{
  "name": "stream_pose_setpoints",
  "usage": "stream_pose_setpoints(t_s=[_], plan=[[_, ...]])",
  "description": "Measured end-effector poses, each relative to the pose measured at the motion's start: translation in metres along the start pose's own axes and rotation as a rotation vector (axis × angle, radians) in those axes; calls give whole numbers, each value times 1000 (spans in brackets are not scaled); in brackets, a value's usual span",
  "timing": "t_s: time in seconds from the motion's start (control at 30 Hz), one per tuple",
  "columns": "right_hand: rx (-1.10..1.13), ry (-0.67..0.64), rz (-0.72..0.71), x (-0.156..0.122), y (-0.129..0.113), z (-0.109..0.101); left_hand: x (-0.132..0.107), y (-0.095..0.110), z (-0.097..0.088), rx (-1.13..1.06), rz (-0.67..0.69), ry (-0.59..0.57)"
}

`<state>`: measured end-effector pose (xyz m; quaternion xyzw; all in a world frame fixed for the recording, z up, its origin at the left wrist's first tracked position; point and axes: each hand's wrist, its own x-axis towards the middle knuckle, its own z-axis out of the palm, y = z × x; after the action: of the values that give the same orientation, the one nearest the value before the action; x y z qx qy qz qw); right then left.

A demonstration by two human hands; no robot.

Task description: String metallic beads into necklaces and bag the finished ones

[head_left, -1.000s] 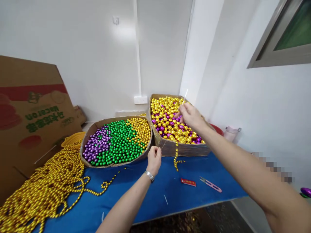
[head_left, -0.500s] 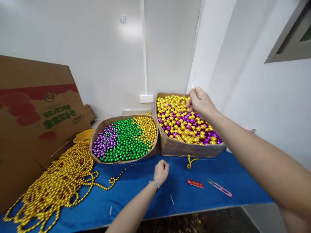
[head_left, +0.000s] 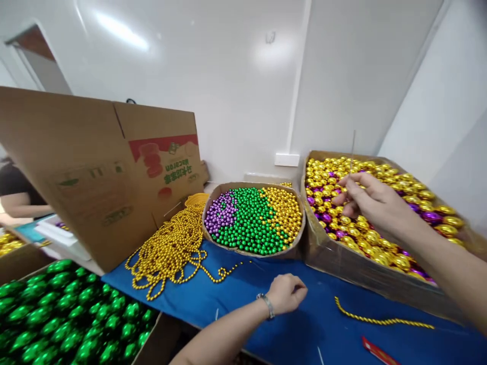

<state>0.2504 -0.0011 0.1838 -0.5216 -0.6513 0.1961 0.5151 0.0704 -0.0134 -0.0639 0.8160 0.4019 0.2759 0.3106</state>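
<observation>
Thin rod (head_left: 353, 147), pale and close to upright, and we have it pinched in our right hand (head_left: 375, 198), thumb and forefinger closed together on it, the other fingers loosely curled below! It pokes up above our fingertips, over the big carton (head_left: 327, 256) of gold and purple beads (head_left: 371, 238); its lower end we can't make out.

Down on our left, the left hand (head_left: 285, 294) hangs over the blue cloth (head_left: 243, 284), fingers curled inward, a small gap showing by the thumb; whether it holds anything, we cannot tell. A silvery band (head_left: 269, 306) circles that wrist.

Out to the right of it lies a short gold strand (head_left: 384, 321), a red packet (head_left: 380, 351) nearer us. Beyond our left hand sits the rounded box (head_left: 218, 190), purple, green and gold beads (head_left: 251, 218) inside, and beside it sprawls a heap of gold strings (head_left: 167, 248). Farther left, a printed cardboard carton (head_left: 95, 147) stands behind large shiny green beads (head_left: 64, 319).
</observation>
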Motion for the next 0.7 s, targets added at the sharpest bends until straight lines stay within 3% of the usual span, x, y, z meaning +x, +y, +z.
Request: stream_pose_setpoints(t_s=[0.13, 0.23, 0.37, 0.47, 0.7], plan=[[67, -27, -5, 0, -2, 13, 3, 8, -51, 63, 96, 126], [56, -83, -12, -7, -2, 25, 14, -3, -92, 276, 29, 232], [-7, -144, -47, -11, -4, 37, 37, -29, -129, 465, -98, 243], [-32, -130, -83, -4, -8, 43, 57, -41, -134, 545, -126, 195], [-165, -128, -218, -3, -2, 50, 90, -41, -111, 696, -86, -2]])
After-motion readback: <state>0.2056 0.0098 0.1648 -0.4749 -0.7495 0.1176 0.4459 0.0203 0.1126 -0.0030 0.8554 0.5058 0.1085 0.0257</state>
